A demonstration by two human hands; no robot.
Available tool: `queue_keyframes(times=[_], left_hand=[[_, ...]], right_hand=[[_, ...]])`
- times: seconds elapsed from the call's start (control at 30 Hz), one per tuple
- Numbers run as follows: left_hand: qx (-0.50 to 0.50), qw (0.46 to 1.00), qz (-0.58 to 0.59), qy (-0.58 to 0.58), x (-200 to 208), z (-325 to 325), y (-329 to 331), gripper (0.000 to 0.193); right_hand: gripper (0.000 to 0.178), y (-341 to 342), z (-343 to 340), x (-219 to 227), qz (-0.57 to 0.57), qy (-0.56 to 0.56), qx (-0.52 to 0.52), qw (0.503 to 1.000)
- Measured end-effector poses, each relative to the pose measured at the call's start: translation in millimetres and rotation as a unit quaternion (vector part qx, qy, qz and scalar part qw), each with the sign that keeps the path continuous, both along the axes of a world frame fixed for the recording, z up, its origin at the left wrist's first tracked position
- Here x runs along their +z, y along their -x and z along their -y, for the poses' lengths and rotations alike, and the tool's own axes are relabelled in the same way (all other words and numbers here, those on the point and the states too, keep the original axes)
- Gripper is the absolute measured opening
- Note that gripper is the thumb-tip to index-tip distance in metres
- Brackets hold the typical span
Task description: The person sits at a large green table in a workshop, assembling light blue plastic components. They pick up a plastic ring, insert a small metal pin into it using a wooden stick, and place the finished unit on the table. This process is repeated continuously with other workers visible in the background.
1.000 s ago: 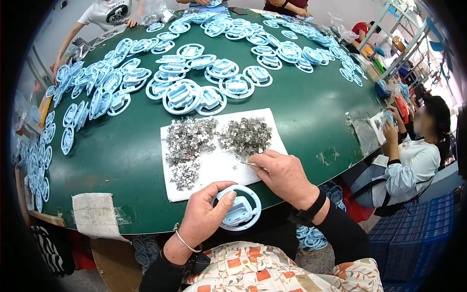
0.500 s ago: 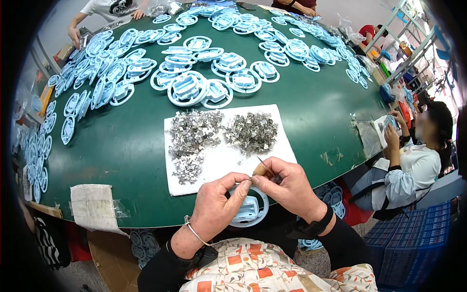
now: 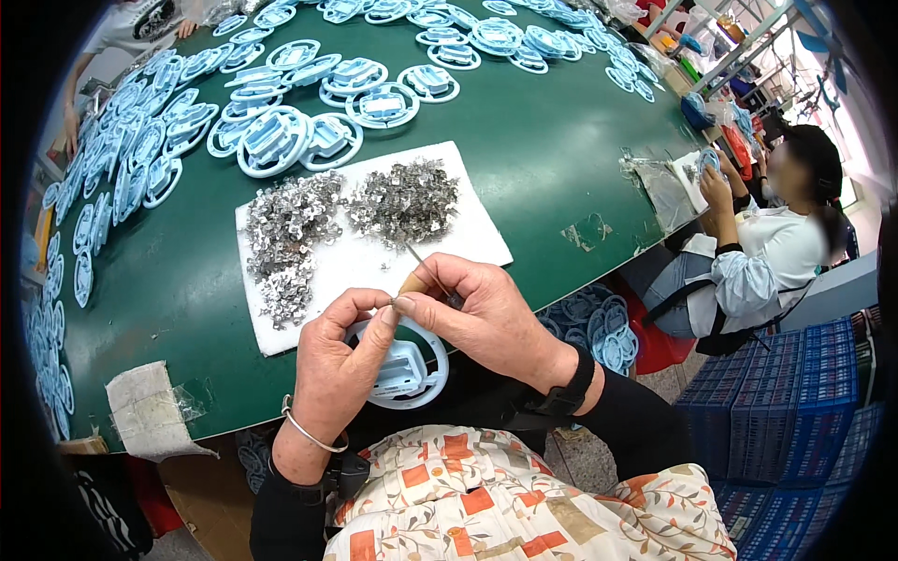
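Observation:
Close to the table's near edge, my left hand (image 3: 341, 355) pinches something tiny between thumb and forefinger; the fingertips hide most of it. Touching those fingertips is the thumb of my right hand (image 3: 496, 313), whose fingers are closed around a thin, pointed metal tool (image 3: 430, 272) angled up and to the left. Under both hands lies a light-blue plastic ring part (image 3: 402, 371) with a raised block in its middle, partly covered by my fingers. Just beyond, a white foam board (image 3: 351, 251) bears piles of small silvery metal clips (image 3: 290, 220) and darker metal clips (image 3: 407, 201).
Many light-blue ring parts (image 3: 271, 140) are heaped across the far and left side of the green table (image 3: 533, 182). A cloth pad (image 3: 150, 407) is taped at the near left edge. To the right a co-worker (image 3: 762, 252) sits beside stacked blue crates (image 3: 767, 421).
The view has swung right, so the table and hands appear farther left and the co-worker shows more fully. My fingertips stay together over the ring part.

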State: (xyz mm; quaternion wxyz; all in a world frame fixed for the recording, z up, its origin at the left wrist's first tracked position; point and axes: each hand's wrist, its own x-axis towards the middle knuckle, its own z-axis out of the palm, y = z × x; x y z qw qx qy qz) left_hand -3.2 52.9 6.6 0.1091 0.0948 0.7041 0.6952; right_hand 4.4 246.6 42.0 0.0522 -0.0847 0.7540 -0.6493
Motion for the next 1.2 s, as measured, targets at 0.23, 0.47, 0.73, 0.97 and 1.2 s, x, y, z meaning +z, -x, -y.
queue_keyframes(times=[0.23, 0.47, 0.73, 0.97, 1.2], left_hand=[[-0.062, 0.990, -0.073, 0.104, 15, 11, 7, 0.015], [-0.092, 0.977, -0.113, 0.157, 28, 11, 11, 0.014], [-0.049, 0.997, 0.055, 0.006, 13, 22, 10, 0.043], [-0.012, 0.986, 0.138, -0.090, -7, 19, 10, 0.045], [-0.005, 0.991, 0.134, -0.029, -6, 20, 12, 0.047]], right_hand=[[0.013, -1, -8, 17, -0.006, -0.083, 0.015, 0.996], [0.010, 4, -14, 22, 0.029, -0.134, 0.073, 0.988], [0.007, -6, -17, 11, 0.021, -0.060, -0.023, 0.998], [0.006, -10, -8, -12, -0.120, -0.139, -0.059, 0.981], [0.013, 1, 2, -30, -0.194, -0.216, -0.036, 0.956]])
